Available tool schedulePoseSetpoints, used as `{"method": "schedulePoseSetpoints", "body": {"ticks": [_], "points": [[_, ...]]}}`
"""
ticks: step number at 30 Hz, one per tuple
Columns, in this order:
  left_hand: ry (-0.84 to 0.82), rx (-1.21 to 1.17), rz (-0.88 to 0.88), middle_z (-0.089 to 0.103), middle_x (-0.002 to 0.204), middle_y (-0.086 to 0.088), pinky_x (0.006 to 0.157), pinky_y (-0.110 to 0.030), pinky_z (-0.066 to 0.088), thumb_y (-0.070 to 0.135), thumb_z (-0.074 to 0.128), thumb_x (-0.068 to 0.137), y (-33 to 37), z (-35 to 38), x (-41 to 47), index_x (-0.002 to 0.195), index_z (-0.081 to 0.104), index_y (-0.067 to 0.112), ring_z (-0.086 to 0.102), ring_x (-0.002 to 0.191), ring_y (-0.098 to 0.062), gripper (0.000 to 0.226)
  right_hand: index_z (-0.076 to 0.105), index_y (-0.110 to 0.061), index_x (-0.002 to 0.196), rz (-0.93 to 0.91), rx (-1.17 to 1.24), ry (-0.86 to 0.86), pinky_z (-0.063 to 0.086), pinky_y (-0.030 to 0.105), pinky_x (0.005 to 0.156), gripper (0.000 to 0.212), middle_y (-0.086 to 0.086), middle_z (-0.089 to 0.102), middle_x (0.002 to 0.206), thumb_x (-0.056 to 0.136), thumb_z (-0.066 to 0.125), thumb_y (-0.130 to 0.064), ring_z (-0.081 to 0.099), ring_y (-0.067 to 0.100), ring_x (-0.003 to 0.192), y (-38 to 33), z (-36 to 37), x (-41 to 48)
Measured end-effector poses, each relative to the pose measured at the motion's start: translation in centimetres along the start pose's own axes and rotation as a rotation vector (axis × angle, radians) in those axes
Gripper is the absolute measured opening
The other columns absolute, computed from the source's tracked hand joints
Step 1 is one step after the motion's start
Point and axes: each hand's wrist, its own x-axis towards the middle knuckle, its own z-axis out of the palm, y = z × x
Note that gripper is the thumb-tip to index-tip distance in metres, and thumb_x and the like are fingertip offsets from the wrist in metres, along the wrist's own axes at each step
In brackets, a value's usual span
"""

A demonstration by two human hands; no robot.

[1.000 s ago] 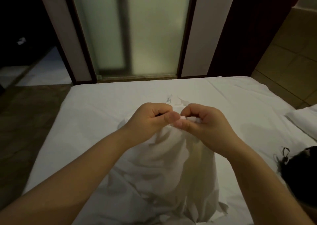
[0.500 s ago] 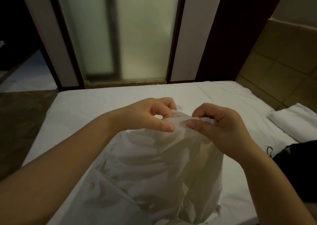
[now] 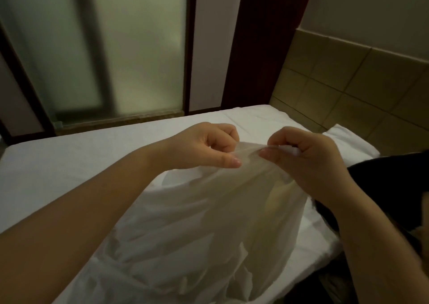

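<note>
Head view: left hand [image 3: 204,146] pinches the white cloth [image 3: 204,222] (its top edge), fingers curled. Right hand [image 3: 308,157] pinches it too, maybe bunching some. The cloth hangs over the bed [image 3: 69,164].

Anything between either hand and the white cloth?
Nothing visible. The left hand and right hand both pinch the raised top edge of the thin white crumpled cloth, above the white-sheeted bed.

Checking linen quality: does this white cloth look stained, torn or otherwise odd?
The white cloth has a faint yellowish patch below the right hand; stain or shadow, I cannot tell. No tear shows.
</note>
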Motion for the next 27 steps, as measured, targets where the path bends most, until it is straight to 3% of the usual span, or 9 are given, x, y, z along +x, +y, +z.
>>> {"method": "schedulePoseSetpoints", "body": {"ticks": [4, 8, 11, 13, 17, 20, 22, 24, 27], "points": [[-0.073, 0.106, -0.060, 0.058, 0.086, 0.000, 0.075, -0.011, 0.040, 0.041, 0.065, 0.073, 0.9, -1.6, 2.3, 0.083, 0.067, -0.006, 0.054, 0.076, -0.002, 0.049, 0.057, -0.034, 0.070, -0.005, -0.043, 0.089, 0.040, 0.007, 0.054, 0.022, -0.017, 0.057, 0.063, 0.078, 0.072, -0.021, 0.056, -0.001, 0.062, -0.6, -1.9, 3.2], [-0.044, -0.007, -0.083, 0.065, 0.100, 0.012, 0.080, -0.018, 0.051, 0.037, 0.069, 0.071, 2.2, -5.4, 3.5, 0.080, 0.076, 0.024, 0.063, 0.093, -0.005, 0.019, 0.060, -0.029, 0.069, -0.035, 0.020, 0.213, 0.043, 0.010, 0.051, 0.018, -0.011, 0.058, 0.066, 0.081, 0.070, -0.020, 0.054, 0.001, 0.059, -2.8, -3.9, 8.3], [0.113, -0.084, -0.001, 0.060, 0.110, -0.011, 0.083, -0.023, 0.051, 0.046, 0.077, 0.062, 3.0, -8.6, 3.9, 0.075, 0.076, 0.014, 0.063, 0.097, -0.016, 0.034, 0.061, -0.026, 0.071, -0.069, 0.112, 0.342, 0.042, 0.007, 0.051, 0.016, -0.012, 0.057, 0.068, 0.083, 0.069, -0.018, 0.054, -0.006, 0.059, -3.9, -5.5, 11.9], [0.204, -0.134, 0.020, 0.060, 0.100, -0.019, 0.082, -0.023, 0.050, 0.056, 0.083, 0.049, 4.2, -10.6, 4.1, 0.065, 0.075, 0.012, 0.062, 0.092, -0.020, 0.048, 0.061, -0.025, 0.069, -0.092, 0.182, 0.405, 0.041, 0.007, 0.052, 0.017, -0.010, 0.057, 0.068, 0.083, 0.069, -0.018, 0.053, -0.008, 0.058, -4.2, -6.2, 14.3], [0.386, -0.272, 0.022, 0.065, 0.059, 0.004, 0.054, -0.015, 0.049, 0.054, 0.090, 0.028, 7.7, -13.8, 5.1, 0.052, 0.071, 0.014, 0.063, 0.056, -0.007, 0.051, 0.063, -0.023, 0.070, -0.106, 0.268, 0.424, 0.041, 0.004, 0.054, 0.015, -0.008, 0.058, 0.072, 0.083, 0.069, -0.020, 0.053, -0.008, 0.060, -4.3, -7.5, 19.5], [0.528, -0.254, 0.049, 0.065, 0.060, -0.002, 0.052, -0.019, 0.052, 0.049, 0.092, 0.023, 10.4, -16.3, 6.7, 0.056, 0.071, 0.011, 0.063, 0.053, -0.011, 0.055, 0.067, -0.014, 0.076, -0.134, 0.345, 0.426, 0.041, 0.007, 0.053, 0.011, -0.005, 0.059, 0.074, 0.082, 0.071, -0.023, 0.054, -0.001, 0.063, -3.5, -9.4, 24.1], [0.604, -0.192, 0.051, 0.067, 0.066, -0.006, 0.056, -0.021, 0.054, 0.049, 0.092, 0.027, 13.1, -17.9, 8.1, 0.060, 0.072, 0.010, 0.064, 0.057, -0.013, 0.054, 0.068, -0.011, 0.080, -0.162, 0.416, 0.416, 0.043, 0.009, 0.050, 0.014, -0.003, 0.059, 0.076, 0.081, 0.072, -0.024, 0.054, 0.004, 0.064, -3.4, -11.3, 27.4], [0.681, -0.106, 0.052, 0.066, 0.072, -0.009, 0.059, -0.021, 0.054, 0.043, 0.087, 0.050, 16.7, -19.5, 9.8, 0.065, 0.073, 0.010, 0.065, 0.061, -0.015, 0.039, 0.068, -0.012, 0.077, -0.180, 0.478, 0.421, 0.046, 0.019, 0.051, 0.015, -0.004, 0.057, 0.072, 0.079, 0.074, -0.025, 0.052, 0.008, 0.061, -3.9, -13.7, 31.1], [0.834, 0.003, 0.105, 0.064, 0.069, -0.008, 0.052, -0.018, 0.051, 0.019, 0.063, 0.078, 22.5, -20.7, 12.4, 0.065, 0.069, 0.007, 0.063, 0.054, -0.011, 0.017, 0.066, -0.012, 0.073, -0.216, 0.591, 0.436, 0.044, 0.022, 0.055, 0.015, -0.003, 0.055, 0.066, 0.078, 0.075, -0.024, 0.050, 0.010, 0.060, -5.7, -17.4, 35.9]]}}
